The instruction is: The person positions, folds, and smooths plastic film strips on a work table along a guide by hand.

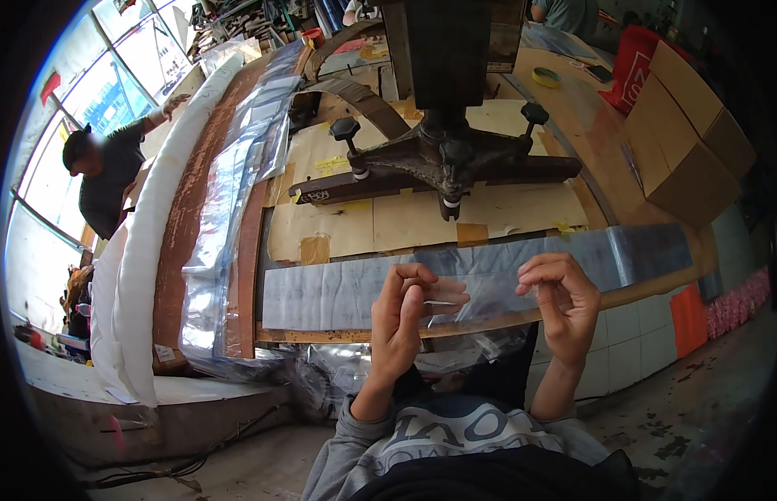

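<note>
Both my hands are raised over the front edge of the work table, above a long strip of clear plastic film (322, 292). My left hand (401, 321) has its thumb up and its fingers bent at the knuckles, the tips pointing right; nothing shows in it. To its right, my right hand (564, 305) curves its fingers toward the left, with the thumb apart from the fingertips. I see nothing held there, though thin clear film would be hard to make out. A dark metal press head (451, 154) with spreading arms stands just beyond the strip.
Stacked clear plastic sheets (230, 217) and a long white roll (167, 217) lie at the left, where another person (113, 179) stands. An open cardboard box (689, 138), a red bag (635, 67) and a yellow tape roll (545, 78) are at the far right.
</note>
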A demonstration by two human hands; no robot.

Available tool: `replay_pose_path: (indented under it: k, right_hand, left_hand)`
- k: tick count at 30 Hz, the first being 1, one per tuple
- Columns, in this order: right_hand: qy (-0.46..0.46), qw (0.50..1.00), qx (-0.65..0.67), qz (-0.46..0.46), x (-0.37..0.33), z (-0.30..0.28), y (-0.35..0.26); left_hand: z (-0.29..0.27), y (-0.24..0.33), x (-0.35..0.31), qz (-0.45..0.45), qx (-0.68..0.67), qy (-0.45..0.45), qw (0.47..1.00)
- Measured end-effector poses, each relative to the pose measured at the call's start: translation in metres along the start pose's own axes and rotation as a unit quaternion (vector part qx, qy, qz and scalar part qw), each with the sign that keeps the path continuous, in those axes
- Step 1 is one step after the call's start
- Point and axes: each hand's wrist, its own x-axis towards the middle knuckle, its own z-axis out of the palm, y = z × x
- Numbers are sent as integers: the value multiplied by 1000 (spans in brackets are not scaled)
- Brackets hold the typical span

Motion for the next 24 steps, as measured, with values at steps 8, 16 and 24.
replay_pose_path:
  k: [8, 16, 24]
  right_hand:
    - [15, 1000, 12, 3, -2, -5, 4]
    - [20, 1000, -14, -11, -2, -5, 7]
    - [23, 999, -35, -11, -2, -10, 11]
  left_hand:
    - [13, -6, -8, 41, 114, 79, 989]
    - [17, -7, -13, 44, 168, 87, 981]
    - [23, -4, -11, 33, 155, 106, 982]
